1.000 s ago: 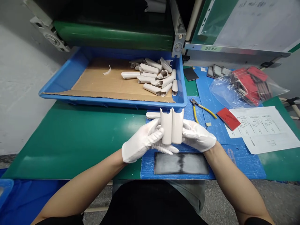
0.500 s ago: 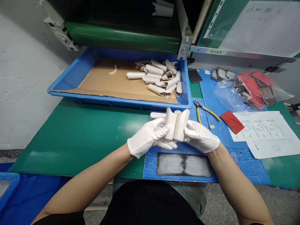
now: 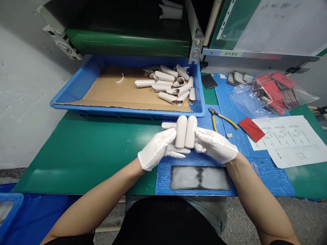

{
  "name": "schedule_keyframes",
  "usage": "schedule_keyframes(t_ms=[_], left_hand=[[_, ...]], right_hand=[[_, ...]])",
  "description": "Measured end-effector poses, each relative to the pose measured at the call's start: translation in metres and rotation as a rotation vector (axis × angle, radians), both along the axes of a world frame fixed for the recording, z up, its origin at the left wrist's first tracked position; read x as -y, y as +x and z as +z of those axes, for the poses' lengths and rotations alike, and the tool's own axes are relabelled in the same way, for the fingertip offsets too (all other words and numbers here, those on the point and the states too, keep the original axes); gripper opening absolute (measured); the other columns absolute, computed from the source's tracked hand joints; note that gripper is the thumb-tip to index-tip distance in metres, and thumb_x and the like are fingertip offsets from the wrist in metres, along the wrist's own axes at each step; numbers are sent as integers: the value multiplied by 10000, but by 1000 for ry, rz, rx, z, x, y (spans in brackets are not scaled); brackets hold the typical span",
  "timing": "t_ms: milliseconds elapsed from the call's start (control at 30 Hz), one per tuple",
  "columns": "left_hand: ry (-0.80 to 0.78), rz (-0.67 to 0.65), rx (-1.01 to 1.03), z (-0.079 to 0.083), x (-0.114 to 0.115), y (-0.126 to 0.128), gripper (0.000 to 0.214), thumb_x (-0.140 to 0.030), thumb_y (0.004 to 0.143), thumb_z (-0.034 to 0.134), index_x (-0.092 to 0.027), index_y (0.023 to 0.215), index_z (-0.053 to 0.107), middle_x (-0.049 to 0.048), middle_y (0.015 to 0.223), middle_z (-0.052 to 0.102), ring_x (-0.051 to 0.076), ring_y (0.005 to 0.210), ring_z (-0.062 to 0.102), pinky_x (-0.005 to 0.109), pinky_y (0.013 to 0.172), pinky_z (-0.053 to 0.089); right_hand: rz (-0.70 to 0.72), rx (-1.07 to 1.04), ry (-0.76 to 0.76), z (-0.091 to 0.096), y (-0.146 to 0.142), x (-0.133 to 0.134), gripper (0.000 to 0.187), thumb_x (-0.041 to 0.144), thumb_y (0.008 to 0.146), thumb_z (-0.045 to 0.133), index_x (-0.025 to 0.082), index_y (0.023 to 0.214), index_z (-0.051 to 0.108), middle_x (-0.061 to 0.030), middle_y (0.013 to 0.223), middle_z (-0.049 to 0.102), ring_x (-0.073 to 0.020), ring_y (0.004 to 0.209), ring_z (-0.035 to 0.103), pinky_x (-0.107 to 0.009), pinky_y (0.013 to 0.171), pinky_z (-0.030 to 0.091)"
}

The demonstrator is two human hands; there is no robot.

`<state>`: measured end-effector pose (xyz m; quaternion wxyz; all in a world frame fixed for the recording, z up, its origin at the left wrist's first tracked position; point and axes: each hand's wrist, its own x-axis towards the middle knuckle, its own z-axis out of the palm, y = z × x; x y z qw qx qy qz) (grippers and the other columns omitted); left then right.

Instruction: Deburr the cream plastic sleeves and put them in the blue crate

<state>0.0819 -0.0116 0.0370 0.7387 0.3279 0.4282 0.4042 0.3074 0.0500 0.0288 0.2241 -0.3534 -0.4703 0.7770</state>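
**Two smooth off-white shells, pinched between gloved hands**

So the left hand [image 3: 158,148] and right hand [image 3: 214,145], both in white gloves, are clamped on a pair of off-white shells [image 3: 181,131] from either side, pressing them together so they touch lengthwise. The left fingers [image 3: 178,155] reach across under the lower ends. The pair stands near upright, held in the air over a blue corrugated mat [image 3: 163,180].

My guess is they're light, stiff moulded plastic, probably slick and a bit brittle at the thin edges. I'd take them by the long curved sides, like here, and not by the rims.

Just past the fingertips, a loose shell [image 3: 168,126] lies on the mat. Beyond that is a blue tray [image 3: 102,109] lined with cardboard [image 3: 109,90], holding a heap of curved shells [image 3: 166,85]. To the right are yellow-handled cutters [image 3: 217,117], a plastic bag [image 3: 265,95] of red and dark pieces, and printed papers [image 3: 288,141]. A smudged grey rectangle [image 3: 199,177] sits on the mat just below the hands.
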Motion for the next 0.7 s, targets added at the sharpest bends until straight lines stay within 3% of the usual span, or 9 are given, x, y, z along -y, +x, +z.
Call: schedule_keyframes(t_ms=[100, 200, 300, 400, 567, 700], left_hand=[[28, -7, -21, 4, -1, -2, 648, -481, 1028, 710, -146, 1560, 551, 205, 1343, 761, 297, 981, 846, 358, 805, 727], [52, -10, -69, 9, -2, 0, 775, -463, 972, 796, -131, 1599, 486, 155, 1136, 806, 254, 874, 847, 312, 755, 722], [24, -6, -112, 12, -2, 2, 919, -469, 867, 905, -122, 1594, 464, 89, 961, 795, 239, 738, 826, 308, 675, 716], [22, -24, -119, 12, -2, 3, 956, -478, 802, 957, -153, 1568, 486, 92, 1022, 804, 225, 696, 813, 300, 641, 709], [40, -32, -111, 10, -2, 1, 928, -490, 817, 945, -175, 1557, 483, 144, 1197, 800, 209, 708, 816, 283, 646, 709], [42, -53, -120, 10, -4, 0, 914, -520, 844, 916, -160, 1561, 476, 130, 1104, 801, 226, 710, 818, 299, 643, 713]], right_hand=[[-32, 25, 34, 1, 2, -1, 492, 637, 897, 810, 213, 868, 563, 40, 681, 524, -105, 597, 373, -268, 569, 286], [-52, 57, 41, -3, 1, -1, 496, 620, 847, 865, 220, 912, 579, 57, 653, 527, -93, 558, 378, -254, 539, 268], [-40, 80, 22, -7, -2, 2, 493, 640, 849, 855, 228, 948, 603, 48, 675, 572, -96, 542, 442, -250, 525, 323], [-20, 58, 6, -8, -5, 3, 513, 644, 818, 877, 228, 970, 618, 22, 746, 638, -110, 574, 514, -259, 541, 397], [24, 34, 18, -4, -4, 3, 442, 569, 851, 880, 217, 995, 654, 20, 763, 647, -121, 638, 554, -255, 598, 430], [12, -22, -12, -1, 0, 4, 388, 579, 926, 807, 216, 953, 673, 10, 778, 647, -131, 663, 553, -274, 639, 442]])
